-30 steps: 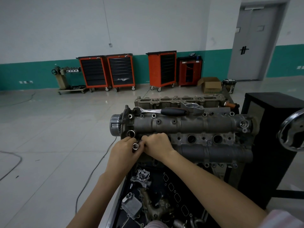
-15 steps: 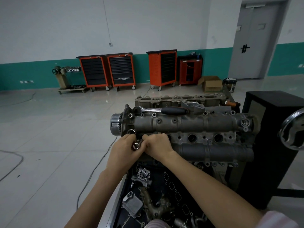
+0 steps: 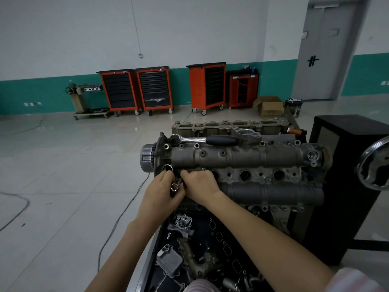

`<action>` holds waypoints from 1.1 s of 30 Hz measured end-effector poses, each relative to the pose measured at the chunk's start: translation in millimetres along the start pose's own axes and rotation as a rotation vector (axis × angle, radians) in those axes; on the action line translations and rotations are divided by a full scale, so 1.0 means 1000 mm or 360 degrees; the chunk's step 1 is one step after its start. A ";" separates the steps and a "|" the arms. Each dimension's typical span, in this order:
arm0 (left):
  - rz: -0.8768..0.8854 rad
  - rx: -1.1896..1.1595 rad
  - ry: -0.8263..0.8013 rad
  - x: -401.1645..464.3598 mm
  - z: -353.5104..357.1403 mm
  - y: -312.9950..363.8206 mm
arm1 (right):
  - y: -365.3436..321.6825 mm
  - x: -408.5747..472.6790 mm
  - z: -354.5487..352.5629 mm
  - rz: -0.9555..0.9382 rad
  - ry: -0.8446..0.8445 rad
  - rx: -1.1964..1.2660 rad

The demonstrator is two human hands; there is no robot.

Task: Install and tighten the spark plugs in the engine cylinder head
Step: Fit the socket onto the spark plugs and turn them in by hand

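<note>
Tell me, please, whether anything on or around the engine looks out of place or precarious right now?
The ratchet wrench lies loose along the cylinder head's top rear edge, unattended, and might slide off. Both hands are at the leftmost plug hole, the left hand holding a socket.

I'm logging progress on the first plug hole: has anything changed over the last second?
Hardly anything. The left hand holds the socket at the head's left end as before, shifted slightly down and towards the camera. The right hand stays beside it, fingers on the same spot. The ratchet lies untouched on top.
</note>
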State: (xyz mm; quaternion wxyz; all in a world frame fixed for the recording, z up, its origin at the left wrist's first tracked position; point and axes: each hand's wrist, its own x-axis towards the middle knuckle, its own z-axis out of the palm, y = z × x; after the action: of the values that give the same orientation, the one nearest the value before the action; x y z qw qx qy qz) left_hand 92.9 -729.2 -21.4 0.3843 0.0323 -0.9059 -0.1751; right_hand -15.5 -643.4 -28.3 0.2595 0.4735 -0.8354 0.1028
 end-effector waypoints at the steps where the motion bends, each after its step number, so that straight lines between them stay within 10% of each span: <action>1: -0.0018 0.0000 0.0014 0.001 -0.001 0.001 | 0.000 0.000 -0.004 -0.0001 0.0030 -0.0038; 7: -0.0012 0.0037 0.0033 0.005 -0.007 0.002 | -0.006 -0.004 -0.007 0.0156 0.0339 -0.0114; 33: 0.0000 -0.0011 -0.0014 0.001 0.000 0.001 | 0.002 -0.004 0.004 0.0089 0.0060 0.0059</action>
State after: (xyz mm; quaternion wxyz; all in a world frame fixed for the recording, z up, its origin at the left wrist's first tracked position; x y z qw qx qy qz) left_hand 92.8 -728.8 -20.7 0.3803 0.0302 -0.9070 -0.1783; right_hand -16.9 -641.0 -33.4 0.2634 0.4525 -0.8413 0.1343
